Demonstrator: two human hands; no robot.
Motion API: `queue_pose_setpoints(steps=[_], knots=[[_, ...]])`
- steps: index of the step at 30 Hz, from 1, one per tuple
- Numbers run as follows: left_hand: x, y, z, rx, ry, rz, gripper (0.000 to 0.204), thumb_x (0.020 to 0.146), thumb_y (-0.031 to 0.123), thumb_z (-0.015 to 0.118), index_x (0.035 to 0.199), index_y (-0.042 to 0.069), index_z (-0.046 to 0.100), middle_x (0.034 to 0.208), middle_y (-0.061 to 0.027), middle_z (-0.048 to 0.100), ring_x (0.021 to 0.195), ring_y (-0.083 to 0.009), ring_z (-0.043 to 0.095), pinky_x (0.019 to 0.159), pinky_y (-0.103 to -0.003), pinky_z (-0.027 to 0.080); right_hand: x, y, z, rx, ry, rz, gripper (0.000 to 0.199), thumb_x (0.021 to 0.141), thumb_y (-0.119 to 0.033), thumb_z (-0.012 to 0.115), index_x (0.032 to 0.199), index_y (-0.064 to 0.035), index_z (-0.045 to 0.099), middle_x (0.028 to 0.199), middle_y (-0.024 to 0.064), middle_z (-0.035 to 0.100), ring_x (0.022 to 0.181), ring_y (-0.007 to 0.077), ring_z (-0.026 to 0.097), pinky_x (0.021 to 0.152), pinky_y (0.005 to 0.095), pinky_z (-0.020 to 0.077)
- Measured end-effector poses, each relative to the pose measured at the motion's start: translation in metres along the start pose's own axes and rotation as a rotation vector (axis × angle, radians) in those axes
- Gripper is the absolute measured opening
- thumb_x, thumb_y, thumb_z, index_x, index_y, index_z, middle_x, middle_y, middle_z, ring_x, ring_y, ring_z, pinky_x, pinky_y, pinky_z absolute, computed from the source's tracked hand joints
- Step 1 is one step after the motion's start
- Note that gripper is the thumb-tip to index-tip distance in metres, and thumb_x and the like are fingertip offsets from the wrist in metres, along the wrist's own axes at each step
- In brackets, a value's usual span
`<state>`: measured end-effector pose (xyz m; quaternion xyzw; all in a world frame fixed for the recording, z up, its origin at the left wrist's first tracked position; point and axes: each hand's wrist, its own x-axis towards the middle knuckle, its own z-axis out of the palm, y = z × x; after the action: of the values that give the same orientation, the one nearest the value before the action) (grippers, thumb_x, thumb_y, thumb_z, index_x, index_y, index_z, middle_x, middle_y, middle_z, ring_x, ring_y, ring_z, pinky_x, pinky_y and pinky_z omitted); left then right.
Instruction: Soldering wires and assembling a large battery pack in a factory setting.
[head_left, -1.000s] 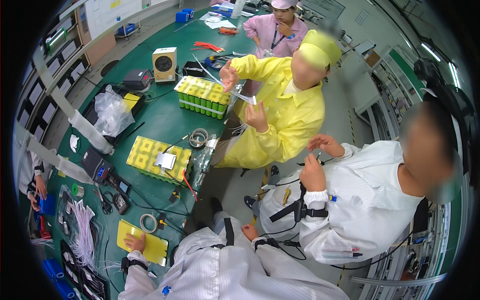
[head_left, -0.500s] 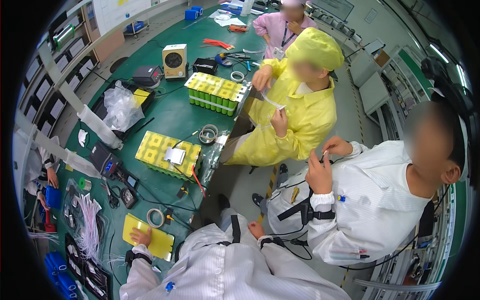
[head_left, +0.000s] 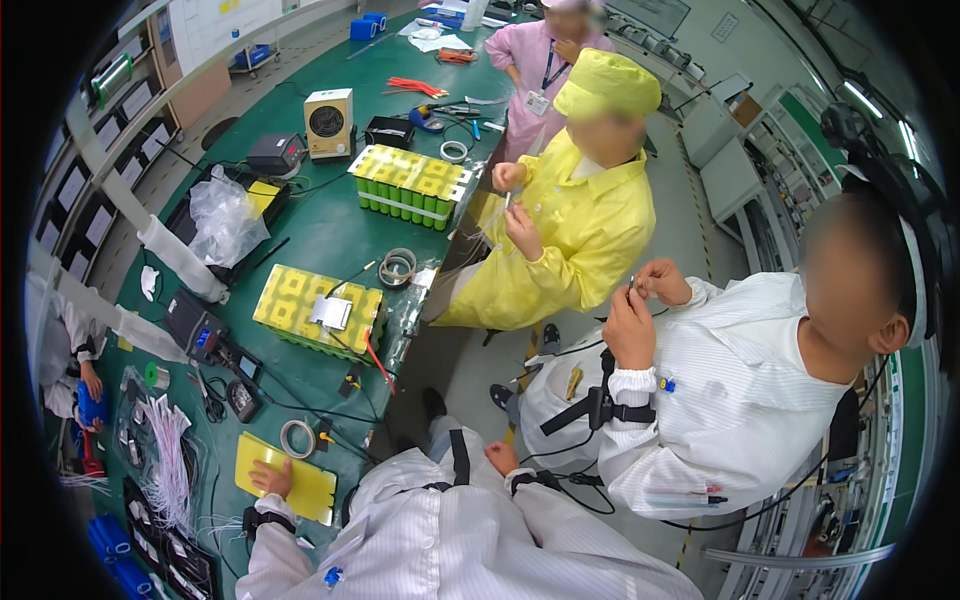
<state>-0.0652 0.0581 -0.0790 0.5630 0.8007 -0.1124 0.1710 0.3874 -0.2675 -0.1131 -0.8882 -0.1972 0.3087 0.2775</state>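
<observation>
My left hand (head_left: pixel 272 481) lies flat with its fingers spread on a yellow sheet (head_left: pixel 312 490) at the table's near edge. Beside my right thigh hangs my right hand (head_left: pixel 502 459), loosely curled, with nothing visible in it. A tape roll (head_left: pixel 297 439) sits against the sheet's far edge. Farther up the table is a yellow-topped battery pack (head_left: pixel 290 290) with a silvery rectangular piece (head_left: pixel 330 312) on top and a red wire (head_left: pixel 378 362) at its side. Another pack of green cells (head_left: pixel 405 203) stands beyond it.
To my right a person in white (head_left: pixel 740 390) handles a small item; a person in yellow (head_left: pixel 590 230) holds a thin strip. A bundle of white wires (head_left: pixel 168 465), a soldering station (head_left: pixel 192 322) and a small fan unit (head_left: pixel 329 124) stand on the green table (head_left: pixel 215 395).
The whole view has shifted slightly, moving the scene left. The person in yellow has brought their hands closer together. My left hand stays on the yellow sheet; my right remains by my thigh.
</observation>
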Motion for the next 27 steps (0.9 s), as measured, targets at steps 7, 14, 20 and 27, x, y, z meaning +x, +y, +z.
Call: queue_pose_setpoints(steps=[7, 14, 20, 27], knots=[[0.007, -0.003, 0.006, 0.007, 0.019, 0.021, 0.106, 0.07, 0.068, 0.055, 0.142, 0.009, 0.003, 0.14, -0.0347, 0.003, 0.127, -0.0547, 0.009, 0.103, -0.058, 0.014, 0.0, -0.004, -0.004, -0.014, -0.022, 0.025, 0.026, 0.077, -0.029, 0.06, 0.088, -0.0068, 0.065, 0.082, 0.012, 0.066, 0.079, 0.0262, 0.063, 0.071, 0.0335, 0.0476], [0.007, -0.004, 0.006, 0.036, 0.028, 0.019, 0.106, 0.069, 0.069, 0.054, 0.142, 0.01, 0.005, 0.14, -0.035, 0.006, 0.126, -0.055, 0.013, 0.104, -0.056, 0.015, 0.0, -0.009, -0.006, -0.024, -0.03, 0.065, 0.028, 0.077, -0.032, 0.059, 0.089, -0.0074, 0.064, 0.083, 0.0118, 0.066, 0.081, 0.0266, 0.063, 0.072, 0.0341, 0.0473], [0.008, -0.006, 0.009, 0.056, 0.039, 0.022, 0.105, 0.07, 0.069, 0.053, 0.142, 0.01, 0.006, 0.14, -0.0349, 0.007, 0.126, -0.0552, 0.014, 0.103, -0.056, 0.015, 0.001, -0.013, -0.007, -0.021, -0.039, 0.049, 0.027, 0.077, -0.031, 0.059, 0.089, -0.0075, 0.064, 0.084, 0.012, 0.066, 0.082, 0.027, 0.063, 0.072, 0.0342, 0.0471], [0.001, -0.002, 0.0, -0.01, -0.041, 0.003, 0.105, 0.072, 0.067, 0.054, 0.142, 0.008, 0.002, 0.141, -0.0337, 0.0, 0.127, -0.0547, 0.007, 0.104, -0.057, 0.014, -0.001, -0.018, -0.011, -0.025, -0.054, 0.032, 0.025, 0.078, -0.03, 0.059, 0.087, -0.0073, 0.064, 0.083, 0.0112, 0.066, 0.081, 0.0268, 0.063, 0.072, 0.0342, 0.0471]])
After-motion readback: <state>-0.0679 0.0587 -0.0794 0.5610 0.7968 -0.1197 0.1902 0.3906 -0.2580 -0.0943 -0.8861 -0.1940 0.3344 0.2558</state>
